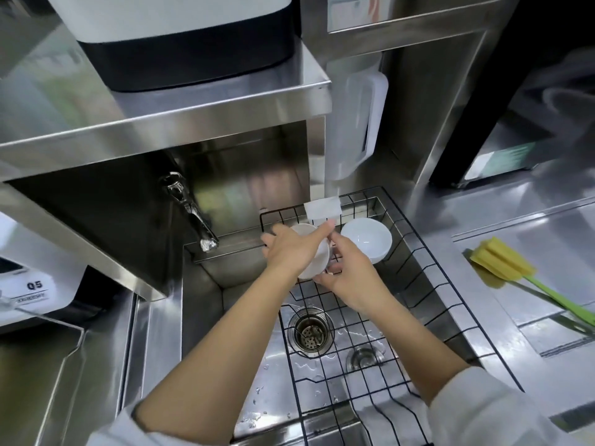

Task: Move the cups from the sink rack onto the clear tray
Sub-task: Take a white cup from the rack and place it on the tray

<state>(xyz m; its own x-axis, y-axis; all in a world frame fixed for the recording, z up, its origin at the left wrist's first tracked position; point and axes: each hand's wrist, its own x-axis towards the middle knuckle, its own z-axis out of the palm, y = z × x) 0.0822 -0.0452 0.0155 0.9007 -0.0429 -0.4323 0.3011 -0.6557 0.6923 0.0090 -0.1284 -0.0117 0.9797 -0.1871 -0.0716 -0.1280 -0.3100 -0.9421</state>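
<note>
Now both hands are over the black wire rack [402, 262] in the steel sink [206, 300]. The left hand [289, 249] grips a white cup [317, 262], tilted on its side, fingers closed around it. The right hand [351, 272] touches the same cup from the right, fingers curled at its rim. A second white cup [367, 239] stands in the rack just beside them. A yellow sponge brush [502, 262] lies on the tabletop [483, 220] at the right.

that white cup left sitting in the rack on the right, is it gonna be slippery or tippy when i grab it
Probably slippery: the white cup looks glossy, and water lies on the sink floor below. It sits tilted on the wire rack, so a nudge may rock or roll it. It looks rigid and likely breakable, so grip the rim firmly.
</note>
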